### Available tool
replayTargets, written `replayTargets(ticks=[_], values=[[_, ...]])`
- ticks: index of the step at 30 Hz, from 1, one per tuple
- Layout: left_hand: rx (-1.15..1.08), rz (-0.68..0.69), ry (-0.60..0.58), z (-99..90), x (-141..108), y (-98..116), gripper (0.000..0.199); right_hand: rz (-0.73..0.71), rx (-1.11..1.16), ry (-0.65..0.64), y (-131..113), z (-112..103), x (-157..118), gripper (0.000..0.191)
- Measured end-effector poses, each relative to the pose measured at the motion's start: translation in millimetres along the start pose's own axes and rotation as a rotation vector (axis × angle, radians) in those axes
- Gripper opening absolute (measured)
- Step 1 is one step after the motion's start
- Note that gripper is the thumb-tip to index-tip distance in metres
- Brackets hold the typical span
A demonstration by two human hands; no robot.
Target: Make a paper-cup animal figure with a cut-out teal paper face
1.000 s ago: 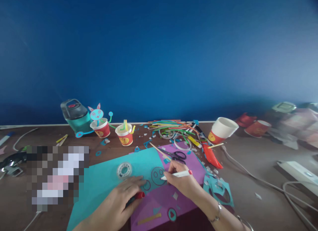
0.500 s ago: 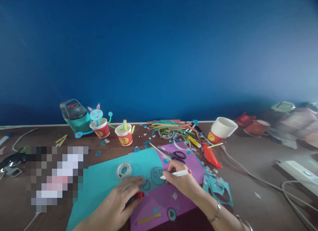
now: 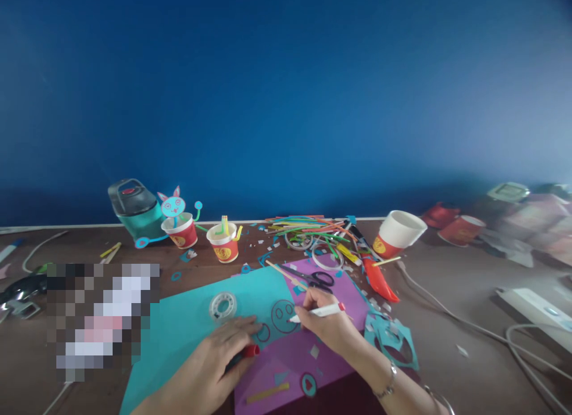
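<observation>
My right hand point(image 3: 328, 320) pinches a white marker point(image 3: 325, 311) with a red end. Its tip rests on the turquoise paper point(image 3: 187, 320), inside a drawn round face point(image 3: 277, 324) that has two eye circles. My left hand point(image 3: 221, 349) lies on the same sheet, its fingers stretched beside a smaller drawn circle point(image 3: 264, 333). Between its thumb and fingers sits a red marker cap point(image 3: 251, 350), partly hidden. A roll of clear tape point(image 3: 223, 307) is just beyond the left hand. Scissors point(image 3: 319, 279) with dark handles and a thin stick point(image 3: 286, 273) lie past the right hand.
Purple paper point(image 3: 268, 376) lies under the right forearm. Behind stand decorated paper cups point(image 3: 224, 248), a teal container point(image 3: 140, 221) and a tilted white-red cup point(image 3: 399, 233). Colourful pipe cleaners point(image 3: 308, 224) and paper scraps are scattered. A cut turquoise sheet point(image 3: 404, 340) and cable point(image 3: 451, 314) lie right.
The marker tip has shifted slightly to the right, and a small mark shows in the lower part of the drawn face. My left hand stays in place.
</observation>
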State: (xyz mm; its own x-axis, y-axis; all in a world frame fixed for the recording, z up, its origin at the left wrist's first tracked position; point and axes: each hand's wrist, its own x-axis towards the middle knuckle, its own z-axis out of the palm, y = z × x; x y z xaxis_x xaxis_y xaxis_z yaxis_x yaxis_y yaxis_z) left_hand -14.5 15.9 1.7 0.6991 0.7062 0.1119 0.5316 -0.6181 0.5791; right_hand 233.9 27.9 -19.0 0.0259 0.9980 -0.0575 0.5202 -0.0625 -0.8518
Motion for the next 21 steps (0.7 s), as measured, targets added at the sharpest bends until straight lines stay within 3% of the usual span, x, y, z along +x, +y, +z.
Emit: replayTargets(ticks=[21], values=[[0.034,-0.020,-0.028,-0.2,0.1,1.0,0.020,0.016,-0.023,0.050,6.9,1.9,3.1,0.018]])
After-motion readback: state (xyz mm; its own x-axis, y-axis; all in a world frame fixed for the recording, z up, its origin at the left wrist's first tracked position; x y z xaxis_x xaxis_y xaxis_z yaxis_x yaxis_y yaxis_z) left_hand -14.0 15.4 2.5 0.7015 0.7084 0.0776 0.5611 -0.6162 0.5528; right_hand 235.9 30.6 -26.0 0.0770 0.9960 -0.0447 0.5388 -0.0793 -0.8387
